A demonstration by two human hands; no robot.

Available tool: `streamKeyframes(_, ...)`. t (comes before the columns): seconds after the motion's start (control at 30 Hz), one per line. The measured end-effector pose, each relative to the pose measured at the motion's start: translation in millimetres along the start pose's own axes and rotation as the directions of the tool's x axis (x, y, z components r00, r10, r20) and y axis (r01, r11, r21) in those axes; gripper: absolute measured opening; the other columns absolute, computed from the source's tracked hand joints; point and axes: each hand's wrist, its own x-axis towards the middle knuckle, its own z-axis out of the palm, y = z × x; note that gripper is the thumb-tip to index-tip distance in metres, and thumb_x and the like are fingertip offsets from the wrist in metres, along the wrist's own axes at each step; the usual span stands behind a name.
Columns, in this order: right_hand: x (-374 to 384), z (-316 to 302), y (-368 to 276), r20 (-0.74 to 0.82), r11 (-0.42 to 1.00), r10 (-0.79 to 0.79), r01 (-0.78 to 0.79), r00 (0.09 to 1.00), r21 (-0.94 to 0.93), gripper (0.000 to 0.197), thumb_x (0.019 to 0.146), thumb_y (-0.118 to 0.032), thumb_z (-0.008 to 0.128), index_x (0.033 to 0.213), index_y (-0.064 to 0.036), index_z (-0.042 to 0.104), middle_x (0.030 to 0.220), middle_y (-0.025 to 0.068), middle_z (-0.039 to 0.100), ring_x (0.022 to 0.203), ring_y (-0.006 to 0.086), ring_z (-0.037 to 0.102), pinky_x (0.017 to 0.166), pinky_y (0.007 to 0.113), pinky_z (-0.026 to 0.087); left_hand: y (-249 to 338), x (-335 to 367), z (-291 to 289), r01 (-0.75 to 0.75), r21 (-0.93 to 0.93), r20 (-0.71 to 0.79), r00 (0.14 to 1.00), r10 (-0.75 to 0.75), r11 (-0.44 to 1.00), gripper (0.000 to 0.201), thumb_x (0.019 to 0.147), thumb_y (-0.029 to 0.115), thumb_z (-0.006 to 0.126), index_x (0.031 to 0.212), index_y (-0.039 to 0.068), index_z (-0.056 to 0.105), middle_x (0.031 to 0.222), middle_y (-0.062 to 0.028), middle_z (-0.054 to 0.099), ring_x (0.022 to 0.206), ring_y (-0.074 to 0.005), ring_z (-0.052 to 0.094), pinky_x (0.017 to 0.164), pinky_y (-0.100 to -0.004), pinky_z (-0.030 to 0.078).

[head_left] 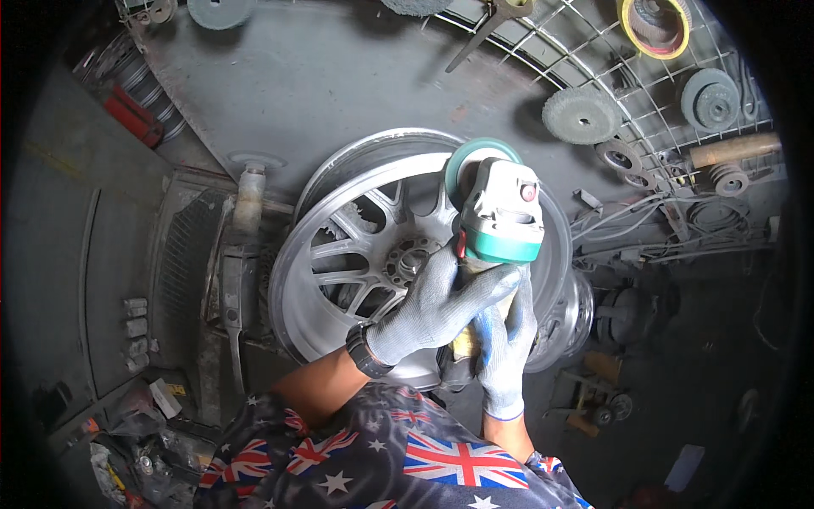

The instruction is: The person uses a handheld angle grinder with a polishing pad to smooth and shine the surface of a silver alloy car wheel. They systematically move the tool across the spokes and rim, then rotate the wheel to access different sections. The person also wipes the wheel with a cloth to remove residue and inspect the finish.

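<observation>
With both gloved hands I hold an angle grinder (pixel 502 212) that has a white and green head and a round green disc (pixel 475 165). My left hand (pixel 428 310), in a grey knit glove with a dark watch at the wrist, wraps round the body just below the head. Lower down, my right hand (pixel 506 348), in a similar glove, closes on the handle from the right. Under the tool a silver spoked wheel rim (pixel 292 280) lies tilted. The disc overlaps its upper edge; contact cannot be told. The grinder hides part of the rim's right side.
Beyond the rim stands a grey panel (pixel 280 76). A wire rack (pixel 585 42) at the upper right carries grinding discs (pixel 582 115) and a yellow-rimmed ring (pixel 655 25). A metal stand (pixel 246 212) is on the left. Cables (pixel 627 242) run along the right, above another rim (pixel 581 314).
</observation>
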Motion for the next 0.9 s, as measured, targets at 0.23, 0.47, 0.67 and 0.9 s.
streamKeyframes(0.23,2.2,2.1,-8.0,0.012,0.997,0.038,-0.039,0.999,0.066,0.079,0.089,-0.016,0.069,0.155,0.0099,0.032,0.140,0.0235,0.058,0.126,0.0264,0.058,0.106,0.037,0.045,-0.9,0.2,-1.8,0.074,-0.070,0.020,0.997,-0.073,0.995,0.040,0.099,0.016,0.068,0.133,-0.001,0.055,0.125,-0.0130,0.062,0.110,-0.0172,0.063,0.093,-0.0344,0.053)
streamKeyframes(0.47,2.3,3.0,-9.7,0.019,0.995,0.054,-0.055,0.998,0.081,0.080,0.089,-0.015,0.070,0.154,0.0097,0.032,0.139,0.0232,0.058,0.126,0.0255,0.057,0.107,0.036,0.045,-6.0,0.5,-3.0,-0.043,0.068,0.012,0.999,0.043,0.997,0.043,0.099,0.016,0.069,0.135,-0.002,0.053,0.124,-0.0127,0.063,0.111,-0.0171,0.063,0.094,-0.0348,0.052)
streamKeyframes(0.67,3.2,1.6,-6.9,0.017,0.998,0.037,-0.038,0.999,0.055,0.080,0.088,-0.015,0.070,0.154,0.0098,0.032,0.138,0.0229,0.059,0.124,0.0240,0.058,0.105,0.035,0.046,-4.8,-0.5,-4.2,-0.030,0.040,0.016,0.999,0.029,0.999,0.043,0.099,0.015,0.068,0.135,-0.002,0.053,0.126,-0.0130,0.061,0.112,-0.0175,0.061,0.095,-0.0358,0.052)
streamKeyframes(0.9,1.9,2.4,-2.5,0.018,0.999,0.007,-0.008,1.000,0.051,0.080,0.088,-0.015,0.071,0.154,0.0100,0.033,0.138,0.0239,0.059,0.124,0.0248,0.059,0.105,0.036,0.046,-5.1,0.2,-4.2,-0.006,-0.008,0.019,1.000,0.006,1.000,0.043,0.099,0.016,0.068,0.135,-0.002,0.054,0.124,-0.0131,0.063,0.112,-0.0173,0.062,0.095,-0.0353,0.051)
